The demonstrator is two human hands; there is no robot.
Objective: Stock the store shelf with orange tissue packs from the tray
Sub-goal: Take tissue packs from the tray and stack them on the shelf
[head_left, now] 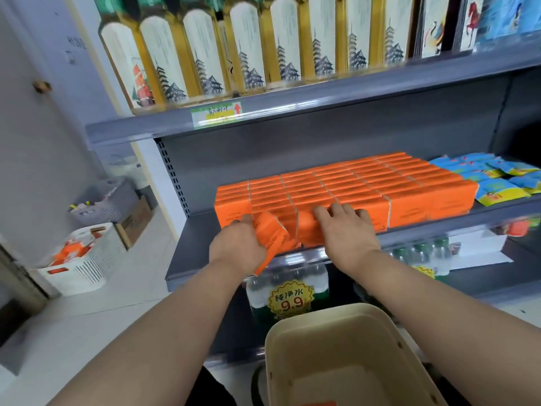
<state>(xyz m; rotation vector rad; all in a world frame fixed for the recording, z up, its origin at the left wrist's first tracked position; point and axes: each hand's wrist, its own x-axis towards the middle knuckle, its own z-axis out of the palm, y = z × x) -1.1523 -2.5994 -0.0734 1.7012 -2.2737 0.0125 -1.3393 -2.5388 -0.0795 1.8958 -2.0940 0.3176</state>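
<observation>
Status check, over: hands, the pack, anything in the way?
Left hand grips tilted orange pack at shelf edge. Right hand flat on front row. Nothing visibly blocking.

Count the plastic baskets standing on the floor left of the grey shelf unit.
2. A white slatted plastic basket holding orange items stands nearest; a grey plastic basket sits behind it, by a brown cardboard box. Others may be hidden off-frame.

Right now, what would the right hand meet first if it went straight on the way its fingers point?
The block of orange tissue packs on the shelf: the right hand rests against its front row, fingers pointing inward. Depth is hard to judge.
</observation>
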